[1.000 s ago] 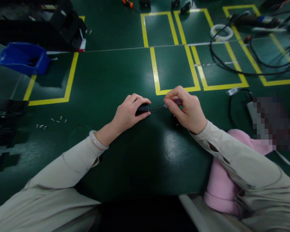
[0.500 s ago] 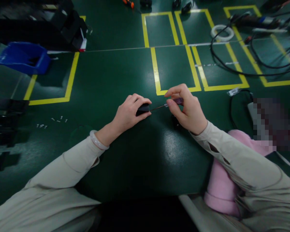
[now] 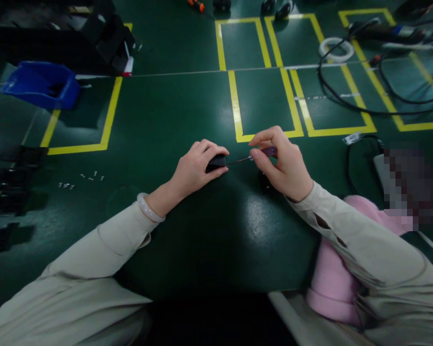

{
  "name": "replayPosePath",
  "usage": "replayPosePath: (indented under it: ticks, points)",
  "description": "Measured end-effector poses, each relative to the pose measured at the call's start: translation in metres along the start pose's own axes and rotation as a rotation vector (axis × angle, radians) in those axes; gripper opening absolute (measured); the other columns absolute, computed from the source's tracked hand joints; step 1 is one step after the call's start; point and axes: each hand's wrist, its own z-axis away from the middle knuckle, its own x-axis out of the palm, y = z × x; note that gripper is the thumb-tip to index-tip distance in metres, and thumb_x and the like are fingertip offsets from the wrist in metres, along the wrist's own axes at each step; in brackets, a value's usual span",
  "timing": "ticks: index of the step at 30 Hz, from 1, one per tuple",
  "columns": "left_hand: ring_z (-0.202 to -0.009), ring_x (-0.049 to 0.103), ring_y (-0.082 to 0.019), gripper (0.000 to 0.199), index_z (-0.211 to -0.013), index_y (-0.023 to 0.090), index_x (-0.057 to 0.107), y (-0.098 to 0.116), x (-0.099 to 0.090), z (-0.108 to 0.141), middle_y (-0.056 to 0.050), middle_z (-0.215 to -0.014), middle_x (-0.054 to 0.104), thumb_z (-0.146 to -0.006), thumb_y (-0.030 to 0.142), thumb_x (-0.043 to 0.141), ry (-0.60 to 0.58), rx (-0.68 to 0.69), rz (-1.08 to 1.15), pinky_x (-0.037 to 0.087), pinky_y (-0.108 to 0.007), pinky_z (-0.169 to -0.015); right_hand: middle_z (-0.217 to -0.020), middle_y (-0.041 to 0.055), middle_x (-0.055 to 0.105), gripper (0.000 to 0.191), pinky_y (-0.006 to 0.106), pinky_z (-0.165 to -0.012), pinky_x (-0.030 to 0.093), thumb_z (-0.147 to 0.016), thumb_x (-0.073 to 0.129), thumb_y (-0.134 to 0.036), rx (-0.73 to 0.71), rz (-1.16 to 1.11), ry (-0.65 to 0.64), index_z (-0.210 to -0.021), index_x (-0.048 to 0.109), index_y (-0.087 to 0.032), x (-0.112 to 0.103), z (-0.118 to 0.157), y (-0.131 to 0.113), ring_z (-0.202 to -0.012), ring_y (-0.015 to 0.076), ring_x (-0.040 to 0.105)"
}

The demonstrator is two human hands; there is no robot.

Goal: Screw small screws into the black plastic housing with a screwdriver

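Mostly seeing dark green tabletop [image 3: 173, 105], marked out in yellow tape [image 3: 113, 110]; at far left, noting blue bin [image 3: 69, 94] with something dark [image 3: 56, 90] inside, too unclear to name; near middle, pinching black block [image 3: 215, 164] in left hand [image 3: 196, 166], fingers spread only to its width; gripping screwdriver [image 3: 269, 152] in right hand [image 3: 287, 166] with fingers curled closely, tip at block's right end

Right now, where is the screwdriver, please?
Right of centre in the head view, the screwdriver is in the right hand, pointing toward the black block.

You've got a small black block [image 3: 215, 162] mid-scene, partly covered; your purple-handled screwdriver [image 3: 242, 159] points left, tip at block's right end.
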Motion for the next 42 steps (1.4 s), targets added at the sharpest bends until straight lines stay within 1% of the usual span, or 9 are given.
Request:
replayPosePath:
  ticks: [4,9,15,21,26,30,33,39,42]
  points:
    - [-0.108,0.056,-0.025,0.032,-0.122,0.022,0.059,0.0003,-0.001,-0.0002,-0.008,-0.117,0.061,-0.094,0.037,0.063,-0.009,-0.001,0.003,0.048,-0.041,-0.093,-0.074,-0.0026,0.059,0.013,0.022,-0.056,0.044,-0.096,0.054,-0.033,0.006,0.002,-0.008,-0.091,0.057,-0.021,-0.0007,-0.0002,-0.0007,-0.061,0.0085,0.059]
    - [-0.108,0.056,-0.025,0.032,-0.122,0.022,0.059,0.0004,-0.0012,-0.0008,-0.008,-0.118,0.061,-0.094,0.036,0.063,-0.016,-0.004,0.014,0.048,-0.041,-0.094,-0.082,-0.001,0.059,0.011,0.024,-0.06,0.048,-0.094,0.053,-0.026,-0.011,0.005,0.006,-0.104,0.055,-0.021,-0.0008,-0.0003,-0.0012,-0.066,0.0098,0.06]
    - [-0.109,0.056,-0.025,0.032,-0.122,0.022,0.059,0.0004,-0.0019,-0.0008,-0.008,-0.118,0.061,-0.094,0.035,0.064,-0.019,-0.001,0.01,0.048,-0.041,-0.095,-0.072,-0.0028,0.059,0.014,0.022,-0.055,0.043,-0.096,0.054,-0.033,-0.015,0.023,0.006,-0.089,0.056,-0.021,-0.0007,-0.0009,-0.0015,-0.06,0.0083,0.058]
    - [-0.109,0.056,-0.025,0.032,-0.122,0.021,0.059,-0.0005,-0.0019,0.0,-0.008,-0.118,0.061,-0.094,0.035,0.064,-0.011,0.013,0.017,0.048,-0.04,-0.094,-0.077,-0.0024,0.059,0.01,0.024,-0.06,0.048,-0.095,0.053,-0.027,0.001,0.021,0.014,-0.103,0.056,-0.02,0.0004,0.0002,-0.0018,-0.065,0.0097,0.061]
    - [-0.109,0.056,-0.025,0.033,-0.123,0.021,0.058,-0.0008,-0.0019,0.0007,-0.008,-0.119,0.061,-0.094,0.035,0.063,-0.015,0.012,0.027,0.048,-0.04,-0.095,-0.07,-0.004,0.059,0.014,0.021,-0.054,0.044,-0.096,0.056,-0.031,-0.028,0.021,0.002,-0.087,0.056,-0.02,-0.0012,-0.0016,-0.004,-0.058,0.0072,0.059]
    - [-0.11,0.055,-0.025,0.033,-0.124,0.021,0.058,-0.0009,-0.0026,0.0009,-0.008,-0.12,0.06,-0.094,0.035,0.063,-0.029,0.016,0.035,0.047,-0.04,-0.096,-0.079,-0.0015,0.06,0.006,0.024,-0.058,0.048,-0.095,0.054,-0.026,0.005,0.017,-0.002,-0.096,0.057,-0.021,-0.0012,-0.0014,-0.0039,-0.065,0.0096,0.061]
    - [-0.112,0.054,-0.025,0.033,-0.125,0.021,0.057,-0.0021,-0.0034,0.0014,-0.008,-0.121,0.059,-0.095,0.034,0.061,-0.045,0.014,0.043,0.046,-0.04,-0.098,-0.087,0.0008,0.061,0.01,0.027,-0.064,0.052,-0.094,0.053,-0.026,0.031,0.022,-0.012,-0.102,0.056,-0.022,0.0,-0.0007,-0.0035,-0.071,0.0116,0.063]
    - [-0.115,0.053,-0.025,0.034,-0.128,0.021,0.055,-0.0063,-0.0047,0.0024,-0.008,-0.123,0.058,-0.096,0.034,0.059,-0.07,0.031,0.086,0.046,-0.04,-0.1,-0.075,-0.0018,0.059,0.014,0.024,-0.057,0.047,-0.094,0.056,-0.033,-0.008,0.045,-0.001,-0.088,0.056,-0.021,0.0004,-0.0028,-0.0054,-0.062,0.0096,0.058]
    - [-0.115,0.053,-0.025,0.035,-0.129,0.02,0.054,-0.0072,-0.005,0.0026,-0.008,-0.123,0.058,-0.097,0.034,0.059,-0.073,0.037,0.096,0.045,-0.04,-0.1,-0.075,-0.0015,0.059,0.015,0.024,-0.058,0.046,-0.095,0.055,-0.034,0.01,0.069,-0.016,-0.088,0.055,-0.021,-0.0008,-0.0047,-0.0062,-0.063,0.01,0.058]
